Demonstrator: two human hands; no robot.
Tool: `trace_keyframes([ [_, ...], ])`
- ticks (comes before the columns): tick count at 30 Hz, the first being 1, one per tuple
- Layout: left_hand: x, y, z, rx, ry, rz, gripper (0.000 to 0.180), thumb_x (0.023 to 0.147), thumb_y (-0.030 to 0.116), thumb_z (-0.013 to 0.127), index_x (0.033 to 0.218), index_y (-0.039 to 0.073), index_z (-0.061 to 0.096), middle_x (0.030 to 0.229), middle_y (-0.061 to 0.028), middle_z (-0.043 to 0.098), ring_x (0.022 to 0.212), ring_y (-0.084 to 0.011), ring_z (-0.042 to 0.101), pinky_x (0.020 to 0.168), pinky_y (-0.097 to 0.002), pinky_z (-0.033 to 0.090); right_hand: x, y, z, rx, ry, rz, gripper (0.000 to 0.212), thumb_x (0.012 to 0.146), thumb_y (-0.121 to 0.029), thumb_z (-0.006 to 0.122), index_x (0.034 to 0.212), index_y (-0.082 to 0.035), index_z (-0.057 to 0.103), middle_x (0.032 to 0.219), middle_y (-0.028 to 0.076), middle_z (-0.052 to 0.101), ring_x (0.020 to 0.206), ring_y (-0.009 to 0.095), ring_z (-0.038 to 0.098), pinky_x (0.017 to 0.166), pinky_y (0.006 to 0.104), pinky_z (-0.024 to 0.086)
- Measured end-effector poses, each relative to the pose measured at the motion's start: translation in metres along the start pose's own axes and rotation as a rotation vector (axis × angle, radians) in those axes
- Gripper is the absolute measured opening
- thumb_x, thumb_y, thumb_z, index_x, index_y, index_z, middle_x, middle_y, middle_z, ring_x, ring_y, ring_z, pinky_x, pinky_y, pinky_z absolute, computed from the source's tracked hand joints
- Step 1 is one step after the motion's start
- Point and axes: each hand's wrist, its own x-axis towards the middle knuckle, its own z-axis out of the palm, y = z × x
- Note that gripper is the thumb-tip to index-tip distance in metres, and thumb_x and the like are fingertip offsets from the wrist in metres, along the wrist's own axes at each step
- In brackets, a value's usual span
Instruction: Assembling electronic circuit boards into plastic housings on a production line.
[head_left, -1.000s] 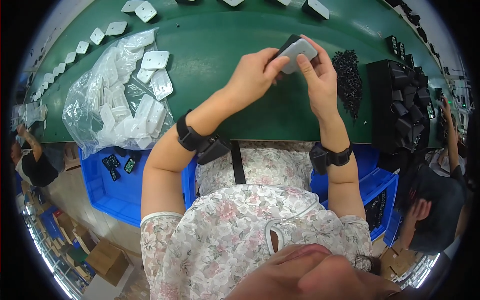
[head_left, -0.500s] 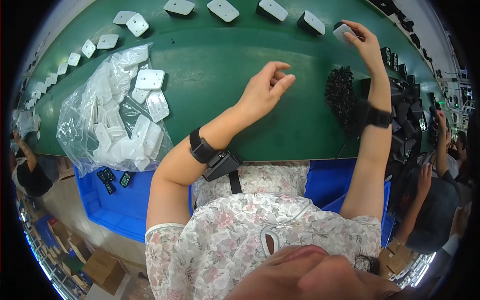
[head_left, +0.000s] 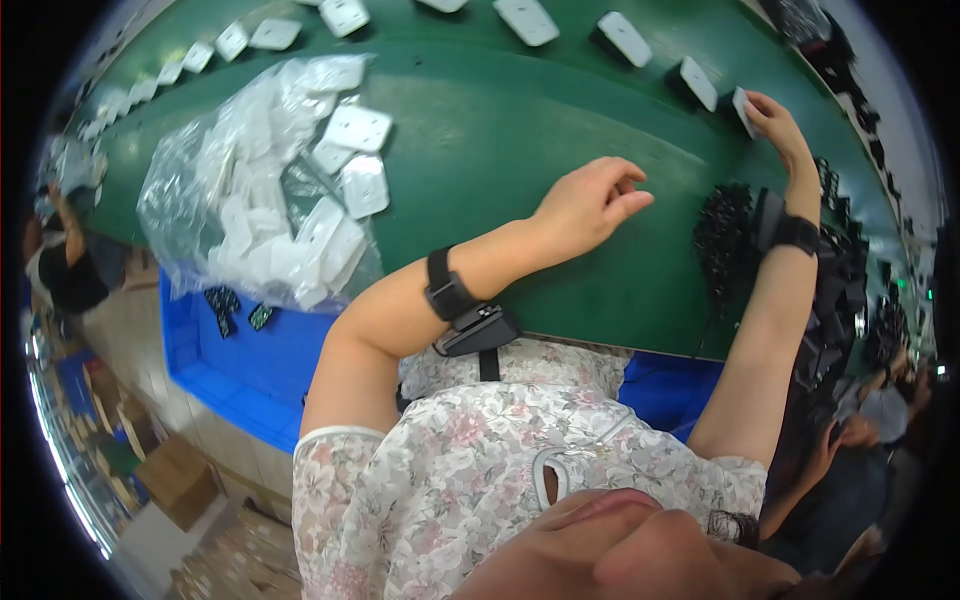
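At the far right of the green table, my right hand [head_left: 785, 132] grips a small black box with a white lid [head_left: 741, 110]. Its white face shows beside my fingertips, close to the end of a curved row of similar white-topped boxes [head_left: 697, 84]. My left hand [head_left: 597, 207] hovers over the middle of the table, fingers loosely bent and thumb apart, holding nothing. A clear plastic bag [head_left: 185, 200] full of white plates lies to its left, with a few loose white plates [head_left: 358, 128] at the bag's right edge.
A heap of small black parts [head_left: 724, 235] lies left of my right forearm, and black housings [head_left: 830, 300] pile up beyond it. Blue bins [head_left: 255, 390] stand below the near table edge; one holds small dark circuit pieces [head_left: 261, 317]. Other people sit at both sides.
The whole view has turned, so the table's contents appear shifted right and lower. My right hand still holds the box near the row's end; my left hand stays empty.
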Motion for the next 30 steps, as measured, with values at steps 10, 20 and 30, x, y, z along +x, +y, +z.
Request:
trace_keyframes([
  [10,-0.036,0.053,-0.047,0.781,0.153,0.462,0.018,0.079,0.015,0.066,0.091,0.005,0.06,0.088,-0.0087,0.058,0.083,-0.0276,0.058,0.067,-0.0365,0.05,-0.173,-0.055,0.05,-0.48,0.367,-0.23,0.026,0.087,-0.017,0.065,0.109,-0.004,0.06,0.096,0.008,0.064,0.086,0.019,0.061,0.079,0.0285,0.047],
  [20,-0.069,-0.004,-0.21,1.504,0.369,0.233,0.033,0.077,0.002,0.052,0.106,0.01,0.063,0.119,-0.0048,0.06,0.114,-0.0276,0.053,0.09,-0.0397,0.043,-0.223,-0.014,0.109,-0.435,0.396,-0.273,0.026,0.08,-0.005,0.066,0.105,-0.004,0.058,0.091,0.008,0.056,0.073,0.022,0.055,0.068,0.0294,0.046],
  [30,-0.07,0.0,-0.228,1.302,0.146,0.048,0.052,0.076,-0.007,0.047,0.125,0.01,0.057,0.125,-0.0123,0.057,0.121,-0.0283,0.049,0.1,-0.0393,0.037,-0.212,-0.018,0.113,-0.291,0.594,-0.303,0.013,0.079,-0.01,0.068,0.082,-0.004,0.057,0.078,0.007,0.053,0.068,0.021,0.055,0.062,0.0301,0.044],
])
